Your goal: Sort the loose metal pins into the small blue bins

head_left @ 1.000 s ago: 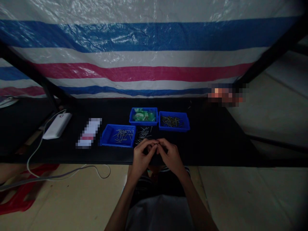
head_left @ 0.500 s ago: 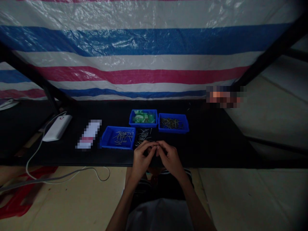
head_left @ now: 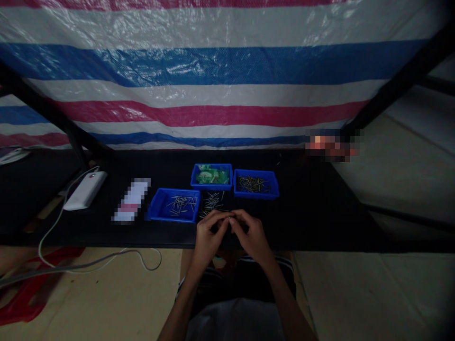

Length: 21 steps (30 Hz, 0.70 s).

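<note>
My left hand (head_left: 210, 233) and my right hand (head_left: 250, 232) meet at the fingertips above the front edge of the black table. Both are pinched closed around something too small and dark to name. Just beyond them lies a loose pile of thin metal pins (head_left: 212, 200), partly covered by my left hand. To its left, a blue tray (head_left: 159, 203) contains several similar slim pins. Behind the pile, a second blue tray (head_left: 212, 187) holds green and clear plastic pieces (head_left: 213, 176). A third blue tray (head_left: 272, 182), farther right, carries brass-coloured, screw-like pieces (head_left: 253, 183).
A white power strip (head_left: 85, 190) with a cable lies at the left, beside a blurred-out flat object (head_left: 131, 200). Striped plastic sheeting (head_left: 220, 113) hangs behind the table (head_left: 320, 213). Dark frame bars slant at both sides. A red stool (head_left: 28, 293) stands on the floor at lower left.
The view has tilted slightly, so the scene sits a little lower. My fingertips have shifted slightly against each other while staying pinched together. The trays keep their places.
</note>
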### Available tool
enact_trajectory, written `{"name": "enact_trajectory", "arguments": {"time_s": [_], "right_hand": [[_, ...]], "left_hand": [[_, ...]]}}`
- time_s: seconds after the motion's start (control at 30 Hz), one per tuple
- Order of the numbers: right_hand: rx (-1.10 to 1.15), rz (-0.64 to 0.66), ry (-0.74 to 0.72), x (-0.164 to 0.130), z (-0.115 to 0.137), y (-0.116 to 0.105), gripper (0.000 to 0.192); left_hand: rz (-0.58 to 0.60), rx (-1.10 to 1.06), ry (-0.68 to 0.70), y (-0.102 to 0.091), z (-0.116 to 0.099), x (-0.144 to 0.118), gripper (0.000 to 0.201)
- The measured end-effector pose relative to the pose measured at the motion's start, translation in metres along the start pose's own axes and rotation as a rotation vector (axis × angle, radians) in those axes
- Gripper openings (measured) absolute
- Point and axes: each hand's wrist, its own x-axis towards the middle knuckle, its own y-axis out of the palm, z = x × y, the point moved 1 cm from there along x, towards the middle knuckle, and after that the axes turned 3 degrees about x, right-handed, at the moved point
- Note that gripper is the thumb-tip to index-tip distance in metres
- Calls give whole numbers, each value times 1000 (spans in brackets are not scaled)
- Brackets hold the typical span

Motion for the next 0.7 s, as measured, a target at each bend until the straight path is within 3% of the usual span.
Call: {"name": "enact_trajectory", "arguments": {"time_s": [0.7], "right_hand": [[36,-14,28,1,-1,0,20]], "left_hand": [[5,11,2,0,0,-1,18]]}}
